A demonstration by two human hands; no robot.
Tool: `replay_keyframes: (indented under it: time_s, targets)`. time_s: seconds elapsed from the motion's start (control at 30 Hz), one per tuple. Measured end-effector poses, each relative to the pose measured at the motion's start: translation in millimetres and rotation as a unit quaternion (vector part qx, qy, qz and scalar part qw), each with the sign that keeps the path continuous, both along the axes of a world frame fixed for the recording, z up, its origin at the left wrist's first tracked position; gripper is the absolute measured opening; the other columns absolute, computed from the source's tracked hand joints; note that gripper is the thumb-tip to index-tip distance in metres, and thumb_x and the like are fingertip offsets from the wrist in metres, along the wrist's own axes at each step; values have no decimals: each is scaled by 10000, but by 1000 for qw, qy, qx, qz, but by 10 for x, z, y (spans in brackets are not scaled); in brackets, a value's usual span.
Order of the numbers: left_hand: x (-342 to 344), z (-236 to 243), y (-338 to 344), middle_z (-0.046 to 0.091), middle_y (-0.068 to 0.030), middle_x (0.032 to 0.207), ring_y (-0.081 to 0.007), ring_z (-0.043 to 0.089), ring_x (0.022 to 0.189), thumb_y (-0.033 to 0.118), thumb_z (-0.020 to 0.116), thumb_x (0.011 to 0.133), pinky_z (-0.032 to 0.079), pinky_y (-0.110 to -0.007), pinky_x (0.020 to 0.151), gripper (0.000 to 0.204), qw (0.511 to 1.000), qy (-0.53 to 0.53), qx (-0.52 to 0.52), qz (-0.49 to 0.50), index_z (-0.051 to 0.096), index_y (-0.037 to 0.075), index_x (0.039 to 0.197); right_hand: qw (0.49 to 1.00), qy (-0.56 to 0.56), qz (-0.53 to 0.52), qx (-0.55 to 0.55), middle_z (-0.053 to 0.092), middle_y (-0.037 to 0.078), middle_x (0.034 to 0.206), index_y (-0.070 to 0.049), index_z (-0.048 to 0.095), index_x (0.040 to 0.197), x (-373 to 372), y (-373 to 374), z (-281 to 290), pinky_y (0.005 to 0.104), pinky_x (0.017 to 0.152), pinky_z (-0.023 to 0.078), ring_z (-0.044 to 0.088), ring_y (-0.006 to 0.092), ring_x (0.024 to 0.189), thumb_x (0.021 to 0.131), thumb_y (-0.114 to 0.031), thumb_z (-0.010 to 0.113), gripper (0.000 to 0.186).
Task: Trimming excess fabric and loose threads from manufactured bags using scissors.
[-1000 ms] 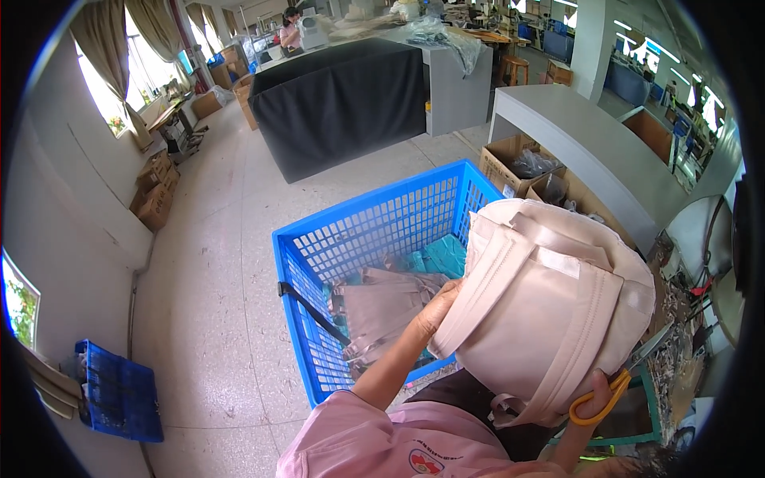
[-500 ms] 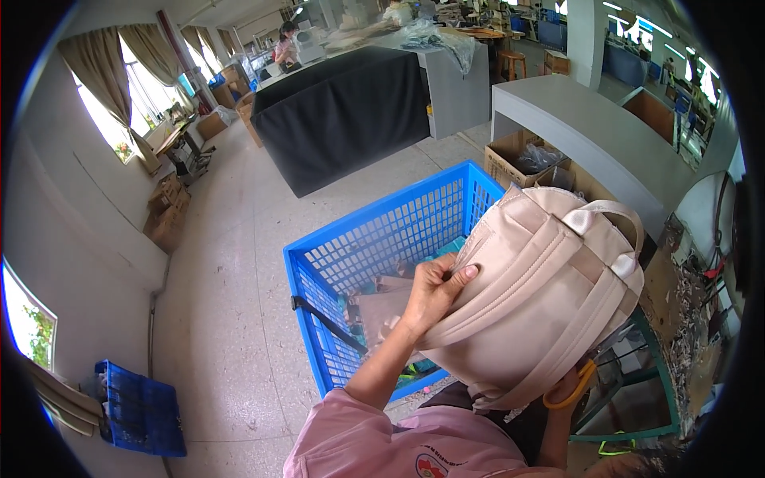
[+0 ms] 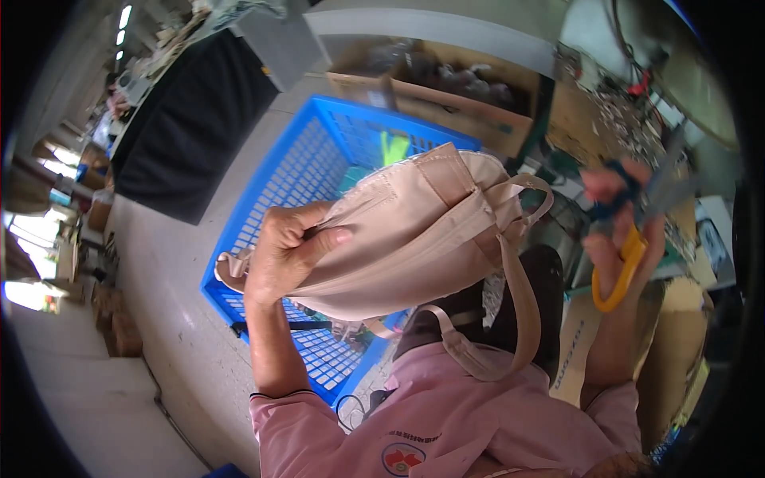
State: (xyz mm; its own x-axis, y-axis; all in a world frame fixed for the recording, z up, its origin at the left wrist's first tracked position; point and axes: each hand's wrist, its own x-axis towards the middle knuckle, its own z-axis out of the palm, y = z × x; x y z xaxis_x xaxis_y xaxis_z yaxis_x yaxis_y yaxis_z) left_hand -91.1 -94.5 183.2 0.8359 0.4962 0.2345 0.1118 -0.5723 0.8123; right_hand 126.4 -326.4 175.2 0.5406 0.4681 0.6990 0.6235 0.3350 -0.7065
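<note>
At frame centre, the left hand (image 3: 288,251) pinches a beige backpack (image 3: 414,231) above a blue plastic crate (image 3: 319,159). At the right of the frame, the right hand (image 3: 617,207) grips yellow-handled scissors (image 3: 629,239).

Head fisheye looks steeply down, close above the hands.

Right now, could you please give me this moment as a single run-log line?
left hand: grips beige backpack | right hand: holds yellow-handled scissors, blurred | backpack: over blue crate

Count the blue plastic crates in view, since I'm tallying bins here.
1: the blue plastic crate on the floor, behind the beige backpack in the left hand. Others may be hidden.
</note>
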Motion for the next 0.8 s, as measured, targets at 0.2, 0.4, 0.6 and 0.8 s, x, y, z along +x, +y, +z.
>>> replay_keyframes:
  time_s: [0.2, 0.4, 0.6, 0.8]
  targets:
    - [358, -88, -92, 603, -52, 693, -44, 491, 619, 106, 648, 723, 411, -210, 560, 215, 993, 41, -14, -109, 604, -27, 887, 971, 57, 50, -227, 544, 50, 934, -46, 403, 1171, 158, 185, 258, 278, 737, 402, 503, 148, 827, 574, -240, 761, 723]
    - [462, -345, -155, 605, -36, 686, -49, 502, 619, 95, 662, 705, 421, -215, 561, 231, 992, 1, -48, -121, 614, -15, 902, 889, -235, -6, -394, 485, 77, 984, -122, 430, 1127, 376, -170, 442, 314, 669, 441, 502, 243, 785, 510, -213, 776, 713]
    - [548, -412, -248, 622, -46, 714, -50, 528, 638, 75, 661, 698, 439, -218, 588, 248, 990, -17, -49, -129, 616, -3, 929, 837, -311, -2, -450, 484, 96, 837, -108, 440, 1076, 465, -266, 523, 368, 673, 429, 499, 269, 787, 543, -145, 756, 621]
    - [585, -413, -313, 623, -51, 719, -65, 542, 639, 69, 668, 683, 444, -220, 588, 259, 988, -42, -54, -135, 615, -2, 927, 800, -388, -32, -456, 432, 73, 803, -118, 442, 1073, 507, -334, 683, 359, 625, 400, 457, 243, 751, 404, -227, 812, 772]
